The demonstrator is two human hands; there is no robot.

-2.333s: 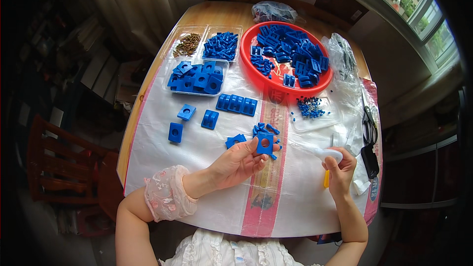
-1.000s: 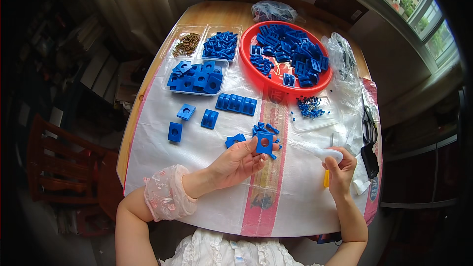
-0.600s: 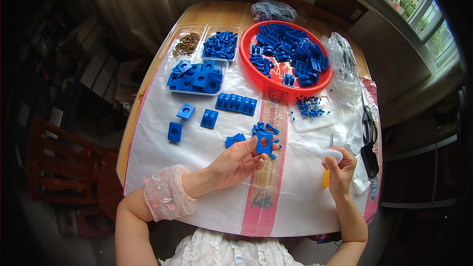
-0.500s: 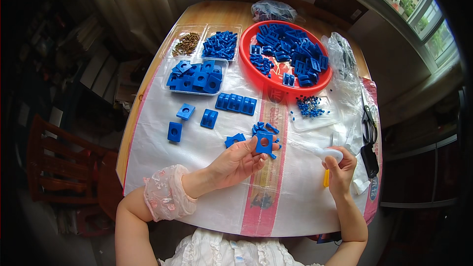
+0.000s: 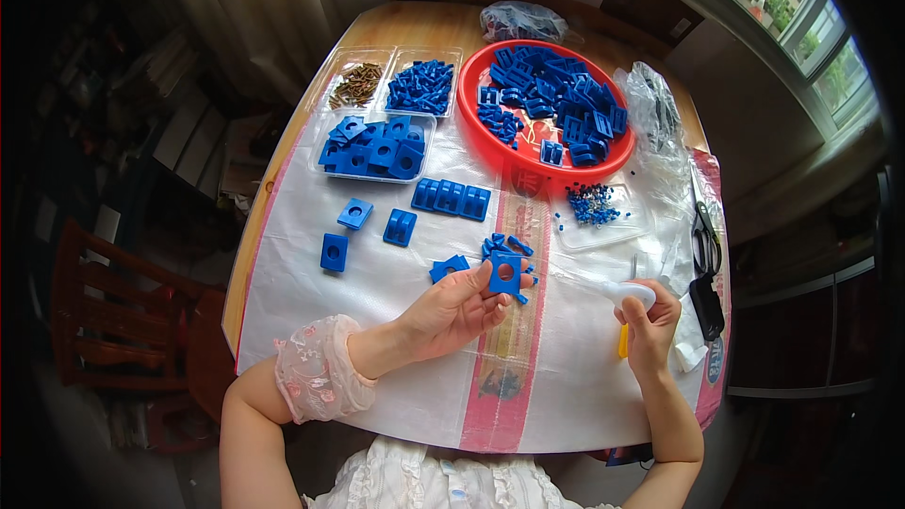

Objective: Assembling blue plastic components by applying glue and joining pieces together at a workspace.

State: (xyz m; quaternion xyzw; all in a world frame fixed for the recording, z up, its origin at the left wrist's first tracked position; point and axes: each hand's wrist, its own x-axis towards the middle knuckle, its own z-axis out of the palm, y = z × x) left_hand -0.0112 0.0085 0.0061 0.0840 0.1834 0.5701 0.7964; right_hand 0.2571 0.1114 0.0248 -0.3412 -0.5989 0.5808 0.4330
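The person sits at a table (image 5: 283, 217) covered with a white plastic sheet, both hands raised just above it. The left hand (image 5: 452, 306) pinches a square blue plate with a round hole (image 5: 505, 273) between thumb and fingertips, holding it upright so its face turns toward the right. The right hand (image 5: 650, 320) is curled around a white-handled tool (image 5: 630, 294) with a yellow part showing below the fist (a small screwdriver, by the look of it, though its tip is hidden). The tool and the plate are near each other but clearly apart.

Just beyond the plate lies a little cluster of blue pieces (image 5: 504, 247), and further back a red basin of blue parts (image 5: 547, 104), a clear tray of square blue blocks (image 5: 375, 146), a tray of brown screws (image 5: 356, 85) and a loose scatter of tiny blue bits (image 5: 592, 203).

I would judge this to be the fitting step: the plate is presented and the tool is ready but not yet applied. The next move seems to call for bringing the tool's tip across to the hole while the left hand keeps the plate steady and square.
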